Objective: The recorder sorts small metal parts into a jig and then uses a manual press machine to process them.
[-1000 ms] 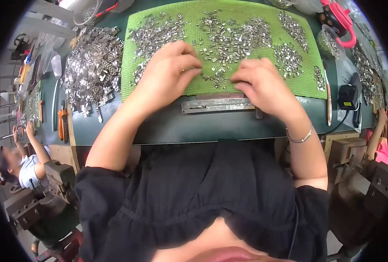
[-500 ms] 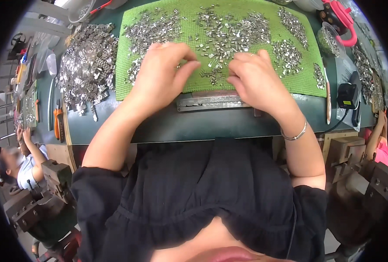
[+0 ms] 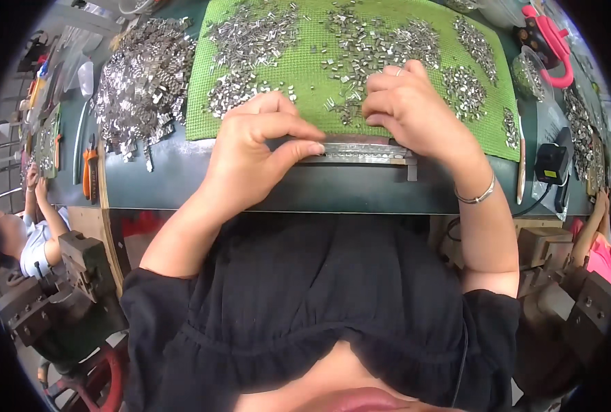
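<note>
A long metal bar [image 3: 367,152] with a slotted channel lies along the near edge of the green mat [image 3: 311,96]. At the bar's left end my left hand [image 3: 247,161] is closed, thumb and forefinger pinched together; anything between them is too small to make out. My right hand [image 3: 415,110], with its fingers curled inward, hovers over the near middle of the mat, just beyond the bar. Its fingertips are beside a small cluster of metal pieces [image 3: 348,112]; what they hold is hidden. Several heaps of small shiny metal pieces [image 3: 254,41] cover the mat.
Left of the mat is a large heap of linked metal pieces [image 3: 144,86], with orange-handled pliers [image 3: 90,178] nearer. On the right are a black power adapter [image 3: 552,161], a clear tub of parts [image 3: 527,77] and a pink-handled tool [image 3: 552,44]. Co-workers sit at both sides.
My left hand has moved nearer, from above the mat to the bar's left end, and its thumb and forefinger have come together. My right hand stays over the mat, fingers still curled.
</note>
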